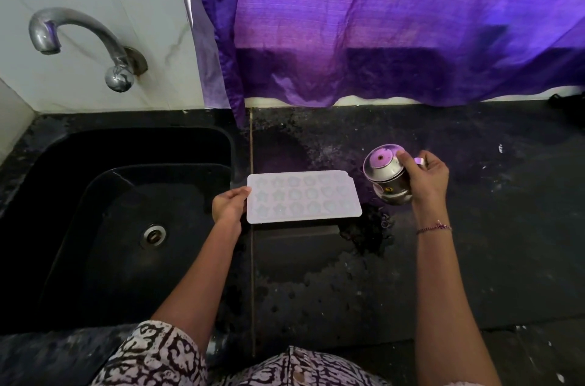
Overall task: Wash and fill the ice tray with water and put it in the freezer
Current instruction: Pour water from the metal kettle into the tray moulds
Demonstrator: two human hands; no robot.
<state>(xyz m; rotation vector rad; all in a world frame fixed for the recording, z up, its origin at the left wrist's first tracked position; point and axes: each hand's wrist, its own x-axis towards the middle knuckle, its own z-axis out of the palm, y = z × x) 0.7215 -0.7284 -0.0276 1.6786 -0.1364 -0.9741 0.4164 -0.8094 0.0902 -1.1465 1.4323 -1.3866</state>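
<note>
A pale ice tray (304, 197) with star and flower moulds lies flat on the dark counter (474, 227), just right of the sink. My left hand (230, 203) grips its left short edge. My right hand (425, 175) holds a small steel jug (387, 175) by its handle, a little right of the tray. The jug is tilted with its mouth turned toward the tray and me. Water is not visible pouring from it.
A black sink (110, 227) with a metal drain (153, 235) fills the left. A chrome tap (79, 40) juts from the tiled wall above it. A purple curtain (395, 21) hangs behind the counter. Wet patches (364, 233) spread below the tray.
</note>
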